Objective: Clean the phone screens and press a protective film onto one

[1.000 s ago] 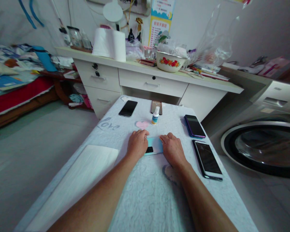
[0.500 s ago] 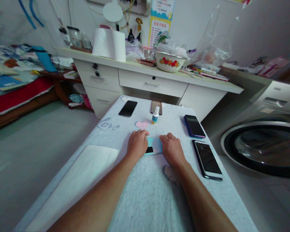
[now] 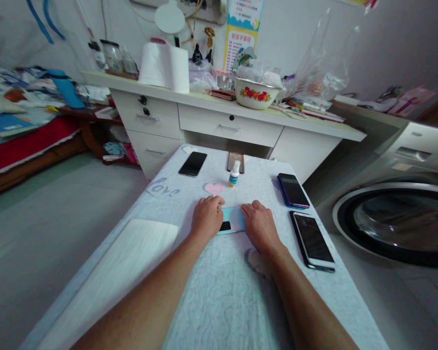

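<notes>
A light blue phone or phone case (image 3: pixel 236 219) with a black camera block lies sideways on the cloth-covered table (image 3: pixel 226 291). My left hand (image 3: pixel 207 216) is closed on its left end, and my right hand (image 3: pixel 260 223) grips the right end. Just beyond them stands a small white spray bottle (image 3: pixel 234 175) with a blue and yellow label. Behind the bottle lies a brownish phone case (image 3: pixel 235 162). A black phone (image 3: pixel 193 164) rests at the far left of the table.
On the right lie a dark phone with a purple edge (image 3: pixel 293 190) and a white-framed phone (image 3: pixel 314 241). A folded whitish cloth (image 3: pixel 124 272) covers the left side. Beyond stands a desk (image 3: pixel 226 121) holding a flowered bowl (image 3: pixel 256 94); a washing machine (image 3: pixel 416 146) is at right.
</notes>
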Tool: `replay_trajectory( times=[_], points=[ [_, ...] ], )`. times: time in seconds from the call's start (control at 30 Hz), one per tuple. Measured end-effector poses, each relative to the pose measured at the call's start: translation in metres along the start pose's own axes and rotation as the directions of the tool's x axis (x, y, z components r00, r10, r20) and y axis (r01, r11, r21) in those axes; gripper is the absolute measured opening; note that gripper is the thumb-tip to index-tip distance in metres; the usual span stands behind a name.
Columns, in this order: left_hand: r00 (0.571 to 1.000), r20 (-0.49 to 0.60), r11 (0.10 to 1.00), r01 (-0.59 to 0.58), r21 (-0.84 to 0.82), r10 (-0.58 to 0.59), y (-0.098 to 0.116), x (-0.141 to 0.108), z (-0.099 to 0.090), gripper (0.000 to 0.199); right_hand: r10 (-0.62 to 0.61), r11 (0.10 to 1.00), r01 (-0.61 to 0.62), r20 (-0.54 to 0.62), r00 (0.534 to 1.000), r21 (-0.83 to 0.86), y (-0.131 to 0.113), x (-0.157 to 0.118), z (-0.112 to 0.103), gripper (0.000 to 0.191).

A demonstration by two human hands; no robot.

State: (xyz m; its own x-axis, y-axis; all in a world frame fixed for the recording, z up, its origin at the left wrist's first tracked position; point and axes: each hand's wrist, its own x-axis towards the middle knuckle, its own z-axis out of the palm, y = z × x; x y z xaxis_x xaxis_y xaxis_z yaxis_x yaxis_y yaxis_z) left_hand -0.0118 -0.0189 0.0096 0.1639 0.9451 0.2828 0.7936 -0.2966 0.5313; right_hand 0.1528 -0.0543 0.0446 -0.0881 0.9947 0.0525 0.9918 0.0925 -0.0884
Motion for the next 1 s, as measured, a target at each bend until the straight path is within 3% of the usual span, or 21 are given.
replay_trajectory(
  times=[0.37,1.0],
  points=[
    [1.0,0.002,1.0,0.005,-0.005,-0.005,0.003,-0.001,-0.001,0.025,0.071,0.997,-0.071,0.002,0.997,-0.037,0.004,0.0,0.0,0.034],
    [1.0,-0.007,1.0,-0.004,0.019,0.004,-0.002,0.0,0.003,0.025,-0.082,0.997,0.082,-0.026,0.996,0.004,-0.008,0.002,0.003,0.036]
  ],
)
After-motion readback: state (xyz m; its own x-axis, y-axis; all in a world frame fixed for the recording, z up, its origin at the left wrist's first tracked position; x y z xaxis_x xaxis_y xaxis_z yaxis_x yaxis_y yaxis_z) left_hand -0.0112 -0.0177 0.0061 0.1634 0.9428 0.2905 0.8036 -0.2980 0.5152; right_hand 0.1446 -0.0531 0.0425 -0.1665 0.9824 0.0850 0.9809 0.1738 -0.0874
